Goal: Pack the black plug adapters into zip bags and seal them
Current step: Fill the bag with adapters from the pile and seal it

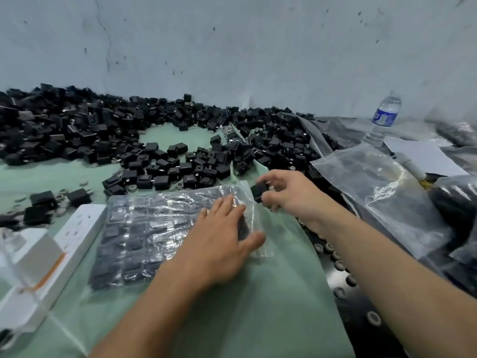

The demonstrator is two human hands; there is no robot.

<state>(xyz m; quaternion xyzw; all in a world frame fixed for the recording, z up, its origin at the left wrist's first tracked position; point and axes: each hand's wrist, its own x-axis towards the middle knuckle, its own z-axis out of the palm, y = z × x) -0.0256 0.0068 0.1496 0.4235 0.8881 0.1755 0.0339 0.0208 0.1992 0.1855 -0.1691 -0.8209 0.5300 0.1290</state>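
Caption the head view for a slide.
Left hand rests on clear plastic zip bag; right hand pinches black plug adapter beside it.

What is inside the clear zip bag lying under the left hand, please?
Black plug adapters packed in flat rows fill the zip bag. The left hand covers the rows nearest its mouth, so those cannot be seen.

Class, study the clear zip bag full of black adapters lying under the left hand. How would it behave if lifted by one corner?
The zip bag would probably sag between its rows, since thin film holds separate blocks. Packed nearly full, it likely feels heavy for its size. Its glossy film looks slippery under the left hand.
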